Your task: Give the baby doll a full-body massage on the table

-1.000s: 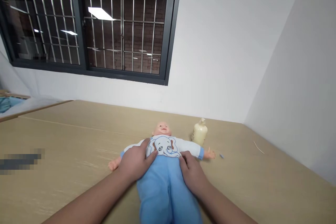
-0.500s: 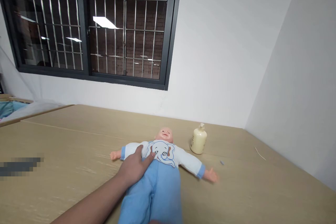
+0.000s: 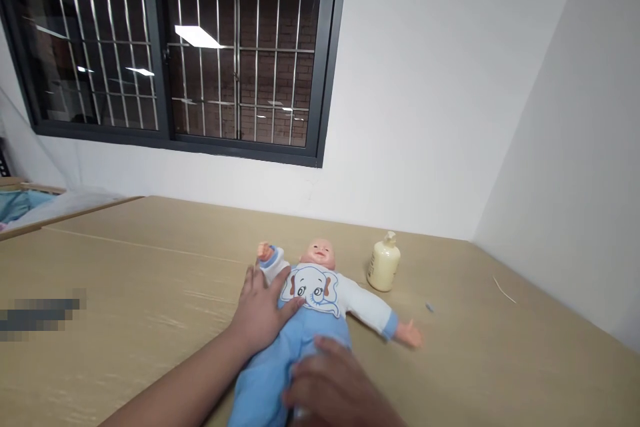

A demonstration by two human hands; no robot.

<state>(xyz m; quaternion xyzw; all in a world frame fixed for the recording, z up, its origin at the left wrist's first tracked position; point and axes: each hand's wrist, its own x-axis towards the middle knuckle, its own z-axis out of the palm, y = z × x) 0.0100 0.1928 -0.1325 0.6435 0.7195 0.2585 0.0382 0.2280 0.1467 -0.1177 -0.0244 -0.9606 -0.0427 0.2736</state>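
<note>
White walls meet in a corner above the tan wooden table (image 3: 125, 280) where we work, and a dark-framed barred window (image 3: 200, 53) fills the upper left, with ceiling lights mirrored in its glass. On the table lies a baby doll (image 3: 313, 307) on its back, head toward the wall, dressed in a white top with an elephant print and light blue trousers. One of its arms is bent up beside its head, the other stretched out flat toward the right, ending in a small bare hand. Our left hand (image 3: 263, 313) lies flat and open on the doll's side and chest, thumb reaching across the elephant print, fingers spread against the raised sleeve. Our right hand (image 3: 333, 390) rests low in the picture on the blue trousers (it is blurred and partly cut off by the edge), fingers loosely curled over the cloth; we cannot tell whether it grips anything. Just beyond the doll's outstretched arm stands a cream pump bottle (image 3: 384, 263), upright and apart from the doll. A small bluish scrap (image 3: 429, 307) lies on the table to the right.
</note>
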